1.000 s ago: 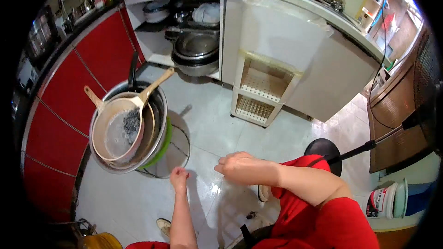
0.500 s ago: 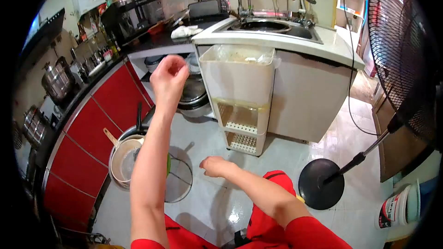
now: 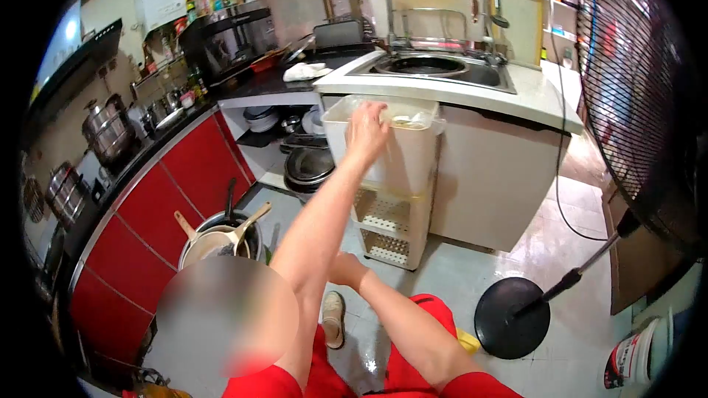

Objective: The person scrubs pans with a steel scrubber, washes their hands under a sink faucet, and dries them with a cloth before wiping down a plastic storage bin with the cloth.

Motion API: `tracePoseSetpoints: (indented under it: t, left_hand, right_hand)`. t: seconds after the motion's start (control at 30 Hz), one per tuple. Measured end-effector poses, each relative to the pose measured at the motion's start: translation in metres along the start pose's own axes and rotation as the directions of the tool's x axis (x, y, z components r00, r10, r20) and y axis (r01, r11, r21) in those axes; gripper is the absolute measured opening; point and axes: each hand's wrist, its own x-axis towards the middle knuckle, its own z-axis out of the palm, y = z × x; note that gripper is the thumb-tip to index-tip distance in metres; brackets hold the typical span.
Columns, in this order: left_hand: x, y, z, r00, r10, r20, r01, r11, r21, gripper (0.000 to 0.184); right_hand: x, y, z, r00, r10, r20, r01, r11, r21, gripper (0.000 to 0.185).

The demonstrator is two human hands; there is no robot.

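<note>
My left hand (image 3: 366, 129) is at the front of the white waste bin (image 3: 398, 158), over its near rim. Its fingers are bent and slightly apart, with nothing visible in them. Inside the bin's clear plastic liner (image 3: 428, 116) lie pale scraps. My right hand (image 3: 346, 270) is low over the floor, partly behind my left forearm; its fingers are hidden. On the floor at the left, a metal basin (image 3: 255, 236) holds a beige pan (image 3: 203, 245) and other long-handled cookware.
A sink (image 3: 487, 76) is set in the counter behind the bin. At the right stand a fan (image 3: 512, 317) and a white bucket (image 3: 636, 354). Red cabinets (image 3: 151, 210) line the left. Pots (image 3: 308, 166) sit on a low shelf. A blurred patch covers the lower left.
My left hand has moved right and forward, from a raised, curled position to the bin's opening. My right hand is now partly behind the left forearm. A second pale handle shows at the basin.
</note>
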Motion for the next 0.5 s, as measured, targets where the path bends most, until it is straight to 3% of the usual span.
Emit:
tracePoseSetpoints:
  t: [0.03,0.07,0.13,0.17,0.2,0.23,0.27,0.33,0.37,0.43,0.5]
  left_hand:
    - [-0.017,0.006,-0.02,1.0,0.001,-0.022,-0.003,0.996,-0.09,0.023]
    - [-0.035,0.007,-0.041,0.996,-0.004,-0.084,-0.002,0.998,-0.063,0.017]
    - [-0.075,-0.018,-0.069,0.953,-0.304,-0.006,0.281,0.888,-0.365,0.008]
    - [-0.092,-0.033,-0.08,0.866,-0.49,0.099,0.444,0.664,-0.602,0.014]
    - [-0.111,-0.051,-0.09,0.746,-0.617,0.25,0.546,0.352,-0.76,0.022]
    - [-0.133,-0.08,-0.101,0.766,-0.49,0.416,0.457,-0.042,-0.889,0.034]
    - [-0.151,-0.095,-0.106,0.822,-0.36,0.442,0.334,-0.325,-0.885,0.047]
    - [-0.153,-0.061,-0.141,0.781,-0.375,0.499,0.187,-0.622,-0.76,0.071]
    - [-0.158,-0.06,-0.146,0.814,-0.307,0.492,0.152,-0.706,-0.691,0.086]
    - [-0.163,-0.056,-0.149,0.839,-0.259,0.479,0.155,-0.73,-0.665,0.089]
    - [-0.164,-0.058,-0.148,0.859,-0.174,0.481,0.181,-0.776,-0.605,0.094]
  right_hand:
    - [0.013,0.01,0.019,0.997,0.08,0.022,-0.079,0.996,-0.031,0.023]
    - [0.02,0.008,0.02,0.997,0.073,0.038,-0.071,0.997,-0.038,0.023]
    - [0.024,0.013,0.014,0.973,0.227,0.051,-0.224,0.973,-0.058,0.021]
    - [0.023,0.017,0.01,0.982,0.189,-0.004,-0.188,0.98,0.067,0.024]
    - [0.022,0.022,0.006,0.985,0.161,-0.063,-0.147,0.97,0.195,0.029]
    - [0.029,0.022,-0.007,0.974,0.224,0.02,-0.202,0.83,0.519,0.034]
    - [0.034,0.021,-0.018,0.958,0.262,0.12,-0.256,0.58,0.773,0.04]
    - [0.033,0.015,-0.028,0.965,0.263,0.005,-0.012,0.022,1.0,0.06]
    - [0.031,0.009,-0.035,0.965,0.264,0.01,-0.017,0.023,1.0,0.06]
    - [0.024,-0.003,-0.05,0.983,0.176,-0.046,0.106,-0.348,0.931,0.072]
    - [0.016,-0.012,-0.058,0.985,0.155,-0.077,0.131,-0.38,0.916,0.075]
